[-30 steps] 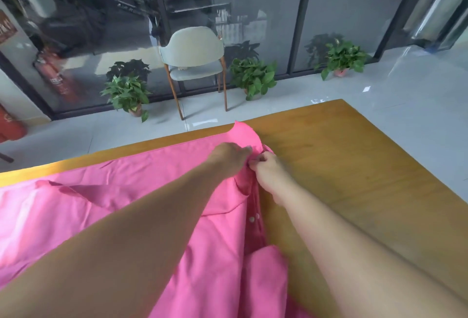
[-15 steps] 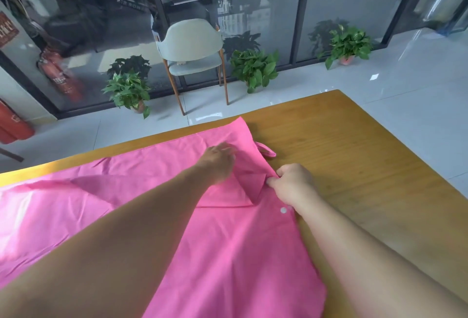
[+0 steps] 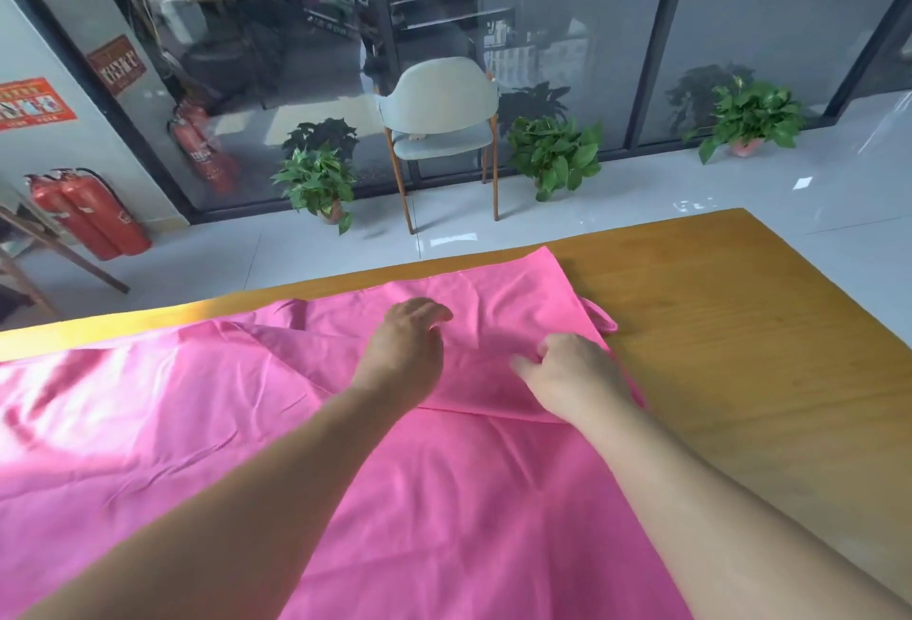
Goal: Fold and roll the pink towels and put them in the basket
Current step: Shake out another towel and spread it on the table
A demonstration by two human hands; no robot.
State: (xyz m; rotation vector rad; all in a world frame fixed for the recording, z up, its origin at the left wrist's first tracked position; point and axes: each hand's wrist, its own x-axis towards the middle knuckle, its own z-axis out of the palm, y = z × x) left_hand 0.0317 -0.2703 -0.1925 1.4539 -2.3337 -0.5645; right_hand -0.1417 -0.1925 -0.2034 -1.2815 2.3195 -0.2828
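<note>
Your pink towel (image 3: pixel 296 422) lies spread across the wooden worktop (image 3: pixel 740 348), its far corner near the back edge; bare wood stays open to your right, out to the worktop's right edge. Your left hand (image 3: pixel 407 348) rests palm-down on the cloth, fingers (image 3: pixel 434 313) loosely spread and gripping nothing. Your right hand (image 3: pixel 577 372) curls its fingers (image 3: pixel 525 365) around a fold near the towel's right edge. The fabric looks thin, smooth and lightly creased, with a small loop (image 3: pixel 602 321) at that edge.

Wooden table (image 3: pixel 740 323), grey chair (image 3: pixel 444 111), three potted plants (image 3: pixel 555 158), red fire extinguishers (image 3: pixel 94 214)
</note>
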